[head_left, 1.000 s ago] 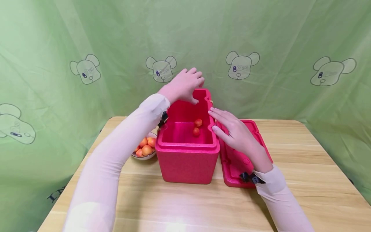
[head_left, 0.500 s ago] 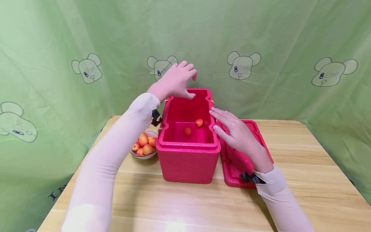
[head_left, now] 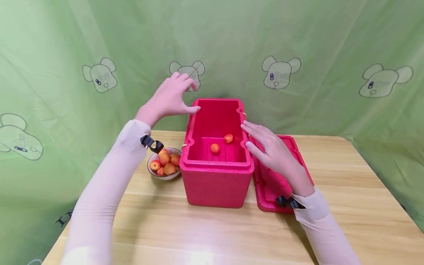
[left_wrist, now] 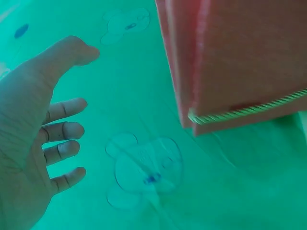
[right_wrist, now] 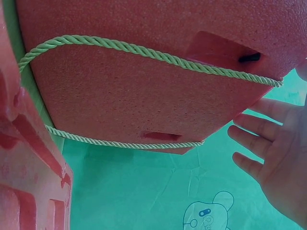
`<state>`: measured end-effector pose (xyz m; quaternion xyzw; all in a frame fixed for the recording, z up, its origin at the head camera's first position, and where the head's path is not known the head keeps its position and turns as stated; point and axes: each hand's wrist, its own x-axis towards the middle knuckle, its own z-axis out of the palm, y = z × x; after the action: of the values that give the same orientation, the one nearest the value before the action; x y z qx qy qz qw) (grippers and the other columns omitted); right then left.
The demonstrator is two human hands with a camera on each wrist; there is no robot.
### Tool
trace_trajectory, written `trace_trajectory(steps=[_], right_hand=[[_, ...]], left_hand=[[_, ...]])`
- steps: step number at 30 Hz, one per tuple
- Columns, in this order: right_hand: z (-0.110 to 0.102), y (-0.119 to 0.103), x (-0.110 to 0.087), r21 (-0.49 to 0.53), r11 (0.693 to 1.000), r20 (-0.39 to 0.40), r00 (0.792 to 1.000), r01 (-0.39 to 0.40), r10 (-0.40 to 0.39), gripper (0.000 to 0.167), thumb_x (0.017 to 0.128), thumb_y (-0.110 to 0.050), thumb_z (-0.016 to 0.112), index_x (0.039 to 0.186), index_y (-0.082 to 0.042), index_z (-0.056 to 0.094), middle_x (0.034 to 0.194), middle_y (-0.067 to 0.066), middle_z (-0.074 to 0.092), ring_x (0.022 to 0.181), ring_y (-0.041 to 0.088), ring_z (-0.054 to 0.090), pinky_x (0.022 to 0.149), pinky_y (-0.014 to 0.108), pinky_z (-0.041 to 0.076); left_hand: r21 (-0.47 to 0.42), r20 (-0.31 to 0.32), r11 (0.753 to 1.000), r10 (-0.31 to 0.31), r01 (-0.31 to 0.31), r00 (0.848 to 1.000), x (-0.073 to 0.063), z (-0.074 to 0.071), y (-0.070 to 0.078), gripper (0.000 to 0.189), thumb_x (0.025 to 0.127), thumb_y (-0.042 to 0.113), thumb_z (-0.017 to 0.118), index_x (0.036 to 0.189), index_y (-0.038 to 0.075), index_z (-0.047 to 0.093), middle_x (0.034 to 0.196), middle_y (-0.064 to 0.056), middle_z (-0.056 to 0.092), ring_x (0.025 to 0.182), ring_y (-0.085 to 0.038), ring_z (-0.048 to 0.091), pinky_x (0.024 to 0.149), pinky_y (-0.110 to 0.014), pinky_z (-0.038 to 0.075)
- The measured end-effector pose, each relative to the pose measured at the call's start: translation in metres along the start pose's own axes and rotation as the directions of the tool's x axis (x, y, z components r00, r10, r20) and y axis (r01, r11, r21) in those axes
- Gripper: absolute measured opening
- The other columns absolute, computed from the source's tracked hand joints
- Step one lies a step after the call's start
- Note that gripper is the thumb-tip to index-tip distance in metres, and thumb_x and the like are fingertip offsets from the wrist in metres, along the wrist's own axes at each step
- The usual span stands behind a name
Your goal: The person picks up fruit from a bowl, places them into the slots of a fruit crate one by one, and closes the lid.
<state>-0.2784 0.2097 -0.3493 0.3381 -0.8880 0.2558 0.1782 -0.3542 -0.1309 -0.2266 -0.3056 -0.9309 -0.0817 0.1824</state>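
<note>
A red foam box (head_left: pixel 217 184) stands uncovered on the table, with two orange-red fruits, apricot-like, on its floor: one fruit (head_left: pixel 215 148) nearer the front, the other fruit (head_left: pixel 228 138) farther back on the right. My left hand (head_left: pixel 170 96) is raised beyond the box's back left corner, thumb spread from the fingers and nothing held. The left wrist view shows this hand (left_wrist: pixel 41 129) apart from the box wall (left_wrist: pixel 254 52). My right hand (head_left: pixel 269 147) touches the box's right rim with straight fingers. Seen from the right wrist, those fingers (right_wrist: pixel 256 129) lie along the box's edge.
A white bowl (head_left: pixel 165 178) of similar fruits stands close to the box's left side. To the right, the red lid (head_left: pixel 273 206) lies on the wooden table (head_left: pixel 351 191). Twisted cords (right_wrist: pixel 120 45) run down the box's side. Behind hangs a green curtain (head_left: pixel 232 33).
My left hand has moved left, away from over the box, uncovering the bowl. The front fruit has rolled left across the box floor. My right hand stays at the rim.
</note>
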Motion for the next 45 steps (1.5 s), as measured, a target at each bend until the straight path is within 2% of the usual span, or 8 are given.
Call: trace_trajectory(steps=[4, 10, 14, 19, 25, 32, 40, 45], right_hand=[[-0.001, -0.001, 0.001, -0.002, 1.000, 0.000, 1.000, 0.008, -0.008, 0.063, 0.097, -0.029, 0.064, 0.155, -0.021, 0.044, 0.162, 0.003, 0.041, 0.148, 0.029, 0.040, 0.114, 0.058, 0.038], [0.000, 0.000, 0.000, 0.007, 1.000, 0.003, 1.000, 0.001, -0.001, 0.063, 0.097, -0.028, 0.064, 0.156, -0.022, 0.043, 0.162, 0.002, 0.041, 0.148, 0.028, 0.040, 0.113, 0.058, 0.039], [0.000, 0.001, 0.000, 0.018, 1.000, 0.003, 1.000, -0.007, 0.007, 0.064, 0.097, -0.029, 0.064, 0.156, -0.024, 0.042, 0.163, 0.001, 0.040, 0.148, 0.027, 0.040, 0.112, 0.058, 0.042], [0.000, 0.002, 0.001, 0.020, 1.000, -0.001, 1.000, -0.009, 0.009, 0.065, 0.096, -0.028, 0.065, 0.157, -0.023, 0.041, 0.163, 0.001, 0.039, 0.148, 0.027, 0.040, 0.110, 0.059, 0.043], [0.000, 0.002, 0.000, 0.017, 1.000, 0.002, 1.000, -0.012, 0.012, 0.066, 0.096, -0.028, 0.065, 0.157, -0.024, 0.041, 0.163, 0.001, 0.039, 0.148, 0.028, 0.040, 0.109, 0.060, 0.044], [0.001, 0.001, 0.000, 0.022, 1.000, 0.005, 1.000, -0.015, 0.015, 0.066, 0.096, -0.027, 0.065, 0.157, -0.024, 0.041, 0.163, 0.002, 0.039, 0.148, 0.029, 0.040, 0.109, 0.060, 0.044], [0.002, 0.000, 0.000, 0.019, 1.000, -0.001, 1.000, -0.013, 0.013, 0.064, 0.097, -0.027, 0.064, 0.157, -0.024, 0.041, 0.163, 0.002, 0.039, 0.148, 0.028, 0.040, 0.110, 0.059, 0.043], [0.002, 0.000, 0.000, 0.021, 1.000, 0.001, 1.000, -0.018, 0.018, 0.065, 0.096, -0.028, 0.064, 0.157, -0.024, 0.040, 0.164, 0.002, 0.038, 0.148, 0.029, 0.040, 0.109, 0.060, 0.044]], left_hand=[[-0.019, -0.001, 0.999, -0.028, 0.028, 1.000, -0.025, 0.008, -0.013, 0.054, 0.081, 0.047, 0.078, 0.117, 0.010, 0.062, 0.106, -0.007, 0.057, 0.103, -0.026, 0.047, 0.089, -0.044, 0.041], [0.000, 0.033, 1.000, -0.023, 0.023, 0.999, -0.057, 0.028, -0.032, 0.052, 0.081, 0.046, 0.079, 0.115, 0.009, 0.064, 0.101, -0.007, 0.059, 0.099, -0.026, 0.048, 0.086, -0.044, 0.042], [-0.024, 0.058, 1.000, -0.019, 0.021, 0.998, -0.074, 0.044, -0.044, 0.050, 0.080, 0.042, 0.080, 0.113, 0.008, 0.065, 0.099, -0.007, 0.060, 0.095, -0.026, 0.049, 0.082, -0.043, 0.043], [-0.060, 0.105, 0.998, 0.006, 0.001, 0.994, -0.096, 0.062, -0.050, 0.047, 0.080, 0.040, 0.079, 0.111, 0.008, 0.066, 0.099, -0.008, 0.062, 0.093, -0.026, 0.051, 0.080, -0.043, 0.044], [-0.069, 0.186, 0.997, 0.030, -0.018, 0.982, -0.116, 0.086, -0.050, 0.044, 0.081, 0.039, 0.077, 0.110, 0.008, 0.066, 0.102, -0.005, 0.064, 0.093, -0.024, 0.051, 0.082, -0.041, 0.045], [-0.074, 0.198, 0.993, 0.102, -0.089, 0.975, -0.129, 0.106, -0.043, 0.044, 0.077, 0.038, 0.079, 0.106, 0.008, 0.068, 0.105, -0.007, 0.067, 0.097, -0.026, 0.057, 0.085, -0.044, 0.050], [-0.073, 0.254, 0.996, 0.069, -0.052, 0.965, -0.128, 0.115, -0.039, 0.042, 0.077, 0.038, 0.078, 0.106, 0.009, 0.068, 0.103, -0.004, 0.065, 0.097, -0.021, 0.052, 0.083, -0.041, 0.046], [-0.033, 0.276, 0.998, 0.060, -0.053, 0.959, -0.127, 0.118, -0.037, 0.038, 0.078, 0.041, 0.076, 0.100, 0.012, 0.067, 0.098, -0.002, 0.063, 0.093, -0.019, 0.050, 0.076, -0.038, 0.045]])
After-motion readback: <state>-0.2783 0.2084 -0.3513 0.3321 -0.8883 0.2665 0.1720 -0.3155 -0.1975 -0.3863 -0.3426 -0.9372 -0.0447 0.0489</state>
